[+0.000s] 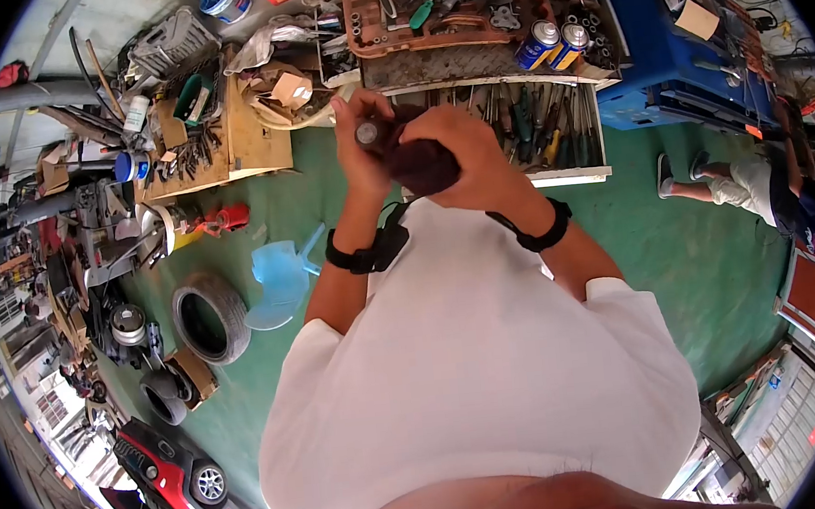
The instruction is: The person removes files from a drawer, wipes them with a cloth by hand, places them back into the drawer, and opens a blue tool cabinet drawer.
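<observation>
My left hand (356,152) is closed around a dark cylindrical tool with a round metal end (369,134); its exact kind I cannot make out. My right hand (476,156) grips a dark maroon rag (425,168), which is bunched against the tool. Both hands are close together in front of my chest, near the front of an open drawer (570,176). Inside that drawer lie several screwdrivers (552,130). The rag and fingers hide much of the tool.
Above the drawer, a brown tool tray (369,40) holds wrenches and sockets, beside two spray cans (537,44). A blue cabinet (638,60) stands right. Leftward are a cardboard box (261,136), a blue chair (278,275) and a tire (211,318). Another person (750,186) stands far right.
</observation>
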### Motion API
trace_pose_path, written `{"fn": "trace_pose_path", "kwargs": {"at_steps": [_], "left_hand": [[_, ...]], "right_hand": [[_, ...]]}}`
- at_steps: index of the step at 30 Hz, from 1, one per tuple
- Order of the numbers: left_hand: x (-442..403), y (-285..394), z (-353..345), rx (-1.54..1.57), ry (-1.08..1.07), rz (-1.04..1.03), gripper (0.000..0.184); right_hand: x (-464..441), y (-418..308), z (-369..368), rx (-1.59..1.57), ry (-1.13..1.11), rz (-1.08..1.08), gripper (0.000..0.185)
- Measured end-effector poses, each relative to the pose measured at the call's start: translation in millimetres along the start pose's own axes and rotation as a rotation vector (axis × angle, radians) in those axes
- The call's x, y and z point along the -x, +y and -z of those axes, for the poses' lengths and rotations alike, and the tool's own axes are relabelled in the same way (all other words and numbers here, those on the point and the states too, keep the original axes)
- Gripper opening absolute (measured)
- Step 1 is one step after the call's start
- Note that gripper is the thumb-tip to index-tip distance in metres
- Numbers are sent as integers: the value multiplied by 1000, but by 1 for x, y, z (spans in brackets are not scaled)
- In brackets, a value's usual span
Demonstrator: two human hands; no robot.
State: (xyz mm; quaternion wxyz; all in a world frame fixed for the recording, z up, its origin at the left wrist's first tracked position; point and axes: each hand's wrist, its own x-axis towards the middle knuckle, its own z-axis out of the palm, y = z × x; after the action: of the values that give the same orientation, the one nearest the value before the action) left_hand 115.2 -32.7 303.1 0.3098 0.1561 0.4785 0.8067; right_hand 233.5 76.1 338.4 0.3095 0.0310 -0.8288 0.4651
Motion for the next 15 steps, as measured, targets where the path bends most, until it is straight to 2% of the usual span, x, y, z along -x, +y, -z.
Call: {"fn": "trace_pose_path", "kwargs": {"at_steps": [2, 4, 7, 11, 13, 14, 15], "left_hand": [[3, 1, 6, -181, -37, -27, 62], [10, 6, 0, -134, -35, -30, 59], [16, 25, -12, 42, 109, -134, 56], [21, 42, -8, 42, 90, -75, 50], [23, 51, -9, -314, 17, 8, 50], [23, 52, -5, -310, 16, 12, 50], [24, 51, 1, -370, -81, 78, 49]], "right_hand": [[-1, -10, -2, -134, 91, -23, 54], [-3, -15, -9, -135, 136, -13, 53], [0, -15, -19, -212, 160, -62, 53], [-3, -4, -19, -105, 36, 64, 54], [1, -4, -16, -57, -7, 90, 54], [3, -4, -14, -26, -102, 79, 53], [6, -4, -12, 4, -196, 69, 52]]}}
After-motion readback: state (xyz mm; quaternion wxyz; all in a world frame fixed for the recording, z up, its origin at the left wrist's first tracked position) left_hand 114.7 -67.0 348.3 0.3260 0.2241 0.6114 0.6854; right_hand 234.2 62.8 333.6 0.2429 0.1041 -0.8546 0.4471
